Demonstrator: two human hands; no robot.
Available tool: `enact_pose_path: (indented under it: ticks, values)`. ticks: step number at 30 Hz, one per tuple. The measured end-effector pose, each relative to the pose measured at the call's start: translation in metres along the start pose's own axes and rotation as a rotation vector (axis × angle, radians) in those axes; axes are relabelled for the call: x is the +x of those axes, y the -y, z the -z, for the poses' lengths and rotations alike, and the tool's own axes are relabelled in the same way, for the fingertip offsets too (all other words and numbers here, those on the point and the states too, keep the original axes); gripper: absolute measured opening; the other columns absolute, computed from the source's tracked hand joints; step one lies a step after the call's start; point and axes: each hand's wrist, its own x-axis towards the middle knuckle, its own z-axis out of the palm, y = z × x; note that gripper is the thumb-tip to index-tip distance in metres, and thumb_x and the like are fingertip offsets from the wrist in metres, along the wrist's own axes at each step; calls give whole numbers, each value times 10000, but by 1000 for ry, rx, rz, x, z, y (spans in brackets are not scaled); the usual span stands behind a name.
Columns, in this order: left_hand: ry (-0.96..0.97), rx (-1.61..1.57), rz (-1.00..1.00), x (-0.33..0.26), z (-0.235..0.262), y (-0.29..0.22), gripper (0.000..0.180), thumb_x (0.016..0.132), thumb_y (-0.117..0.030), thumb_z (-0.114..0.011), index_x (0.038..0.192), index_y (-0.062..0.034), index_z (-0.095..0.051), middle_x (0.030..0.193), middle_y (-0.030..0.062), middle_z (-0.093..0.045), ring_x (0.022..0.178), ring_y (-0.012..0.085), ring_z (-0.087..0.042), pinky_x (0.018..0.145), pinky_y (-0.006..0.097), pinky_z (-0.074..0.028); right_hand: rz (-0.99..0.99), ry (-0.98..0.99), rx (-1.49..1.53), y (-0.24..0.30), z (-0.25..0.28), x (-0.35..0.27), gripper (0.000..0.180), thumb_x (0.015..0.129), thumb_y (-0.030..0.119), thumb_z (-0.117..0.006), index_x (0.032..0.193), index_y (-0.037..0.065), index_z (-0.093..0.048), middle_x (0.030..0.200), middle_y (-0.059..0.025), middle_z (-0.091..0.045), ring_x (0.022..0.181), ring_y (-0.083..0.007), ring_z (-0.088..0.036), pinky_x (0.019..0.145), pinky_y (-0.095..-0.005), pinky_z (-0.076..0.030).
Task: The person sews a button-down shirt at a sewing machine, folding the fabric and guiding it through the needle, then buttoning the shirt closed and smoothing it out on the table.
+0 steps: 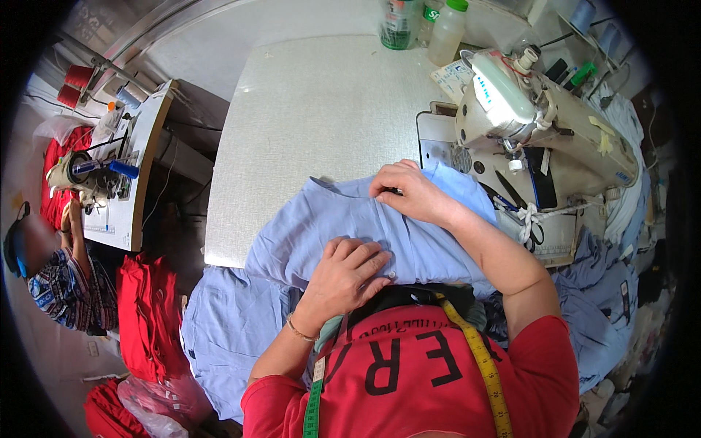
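A light blue shirt (314, 233) lies spread over the near edge of the sewing table, with a front placket and a curved neck edge showing. My right hand (412, 193) is closed on the shirt by the neck edge, thumb and fingers bent together at the cloth. Nearer to me, my left hand (347, 274) rests on the shirt, its fingers slightly bent and the thumb apart from them. A small button shows beside that thumb. To the right of my right hand stands a white sewing machine (504, 98), its needle area just past the cloth.
Scissors (537, 232), a dark phone-like slab (542, 186) and a white cord lie by the machine. Bottles (447, 33) stand at the table's (307, 109) far edge. More blue cloth (226, 328) hangs at left. Further left, another person (69, 281) works at a second machine (77, 171).
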Motion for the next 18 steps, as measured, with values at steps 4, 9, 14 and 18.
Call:
enact_pose_path:
  ticks: [4,9,14,18]
  values:
    - [4,5,1,0,0,0,357,783,-316,-694,1071,-110,-647,1064,35,-589,982,235,-527,890,391,-393,12,5,-6,-2,-1,-1,59,796,62,-625,847,77,-650,872,-26,-601,914,-192,-570,930,-348,-320]
    - [8,4,7,0,0,-1,359,782,-315,-693,1073,-110,-648,1063,36,-588,972,236,-526,888,393,-392,7,5,-23,-1,-1,-1,74,795,60,-627,854,80,-668,874,-26,-604,924,-188,-572,930,-347,-318]
    - [0,15,9,1,1,-3,357,779,-310,-695,1070,-109,-649,1063,36,-588,953,236,-526,881,389,-394,11,1,-14,0,0,-1,89,799,60,-612,852,85,-679,873,-30,-607,937,-190,-571,934,-349,-314]
    - [-3,18,9,0,0,-3,356,779,-307,-696,1070,-109,-650,1064,36,-589,950,236,-527,879,388,-396,7,-3,2,-3,-2,0,108,804,60,-584,842,88,-681,860,-42,-603,941,-204,-569,940,-356,-306]
